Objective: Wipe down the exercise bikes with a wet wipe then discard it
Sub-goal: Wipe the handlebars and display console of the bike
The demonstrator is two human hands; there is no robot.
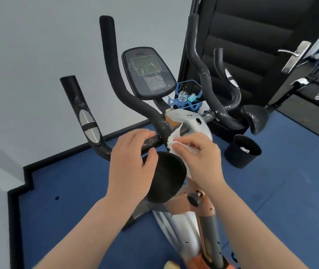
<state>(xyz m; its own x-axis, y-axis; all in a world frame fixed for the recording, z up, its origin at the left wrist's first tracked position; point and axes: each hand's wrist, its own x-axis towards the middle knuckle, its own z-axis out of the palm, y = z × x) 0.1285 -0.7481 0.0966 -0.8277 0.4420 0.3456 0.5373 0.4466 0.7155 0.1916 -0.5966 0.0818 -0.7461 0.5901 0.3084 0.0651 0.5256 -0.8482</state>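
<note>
An exercise bike stands right in front of me, with black foam handlebars (pixel 114 74), a dark console screen (pixel 148 71) and a round black knob (pixel 166 175) below my hands. My right hand (pixel 199 158) pinches a crumpled white wet wipe (pixel 175 137) against the handlebar stem where it meets the silver housing (pixel 195 121). My left hand (pixel 133 162) rests on the horizontal black bar (pixel 151 142), fingers curled over it. A second bike's handlebars (pixel 203 74) and black saddle (pixel 255 119) rise behind on the right.
A black bin (pixel 242 152) holding some white scraps stands on the blue floor at the right. A blue wire basket (pixel 187 96) with small items sits behind the bike. A dark door with a metal handle (pixel 294 55) is at the far right. White walls close off the left.
</note>
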